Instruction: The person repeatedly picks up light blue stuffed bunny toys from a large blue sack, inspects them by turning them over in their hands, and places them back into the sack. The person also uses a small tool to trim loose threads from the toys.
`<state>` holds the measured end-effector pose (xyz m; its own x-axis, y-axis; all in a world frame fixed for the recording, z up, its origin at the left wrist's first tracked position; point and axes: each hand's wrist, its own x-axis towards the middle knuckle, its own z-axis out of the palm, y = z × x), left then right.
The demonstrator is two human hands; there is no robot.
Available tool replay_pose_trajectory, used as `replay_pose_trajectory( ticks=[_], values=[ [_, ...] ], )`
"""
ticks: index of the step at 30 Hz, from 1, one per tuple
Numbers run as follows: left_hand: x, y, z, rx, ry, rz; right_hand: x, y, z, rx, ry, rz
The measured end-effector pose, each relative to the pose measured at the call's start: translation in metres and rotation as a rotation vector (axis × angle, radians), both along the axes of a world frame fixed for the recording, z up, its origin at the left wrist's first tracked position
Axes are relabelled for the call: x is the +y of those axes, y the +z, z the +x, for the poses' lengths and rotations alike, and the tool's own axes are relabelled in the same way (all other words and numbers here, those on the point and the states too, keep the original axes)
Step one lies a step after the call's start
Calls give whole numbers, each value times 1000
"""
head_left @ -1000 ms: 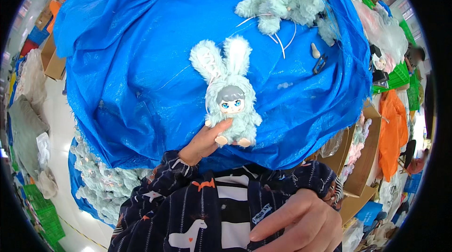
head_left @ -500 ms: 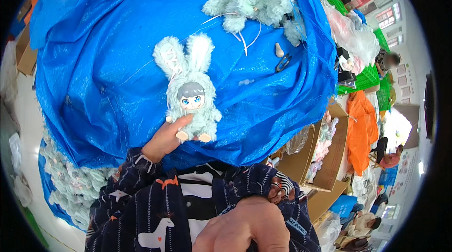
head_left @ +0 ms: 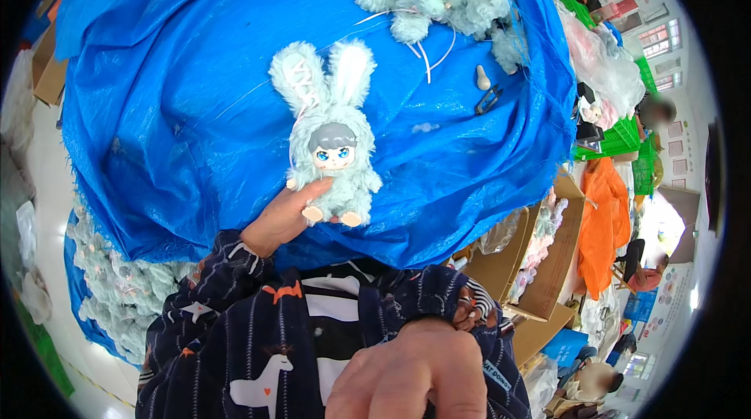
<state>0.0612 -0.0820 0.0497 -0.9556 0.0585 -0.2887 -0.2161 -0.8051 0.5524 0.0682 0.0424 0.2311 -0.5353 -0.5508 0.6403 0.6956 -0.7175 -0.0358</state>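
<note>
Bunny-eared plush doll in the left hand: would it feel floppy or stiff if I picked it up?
The plush doll is probably light and squashy, judging by how fluffy it looks. Its long furry ears may flop when lifted. The smooth, shiny face looks moulded, so it likely stays stiff.

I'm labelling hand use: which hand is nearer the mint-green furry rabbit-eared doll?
Left. The left hand holds the doll by its lower body; the right hand is apart from it, lower in the picture, in front of the dark patterned jacket.
</note>
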Motion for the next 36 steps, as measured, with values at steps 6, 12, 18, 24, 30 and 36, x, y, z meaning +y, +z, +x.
replay_pose_trajectory(
  ticks=[6,12,18,24,30,36],
  values=[
    [-1,-3,0,23,-3,-58,1,-18,-70,630,202,124],
    [8,2,-2,86,-75,-127,32,-104,-110,637,-669,1562],
    [2,-3,14,246,-165,-549,4,-115,-105,879,-462,1561],
    [2,10,18,193,-133,-787,-2,-122,-89,850,-596,1474],
    [4,6,18,282,-15,-657,-7,-109,-82,667,-644,1474],
    [-6,21,16,235,31,-548,27,-102,-88,1424,-992,1446]
  ],
)
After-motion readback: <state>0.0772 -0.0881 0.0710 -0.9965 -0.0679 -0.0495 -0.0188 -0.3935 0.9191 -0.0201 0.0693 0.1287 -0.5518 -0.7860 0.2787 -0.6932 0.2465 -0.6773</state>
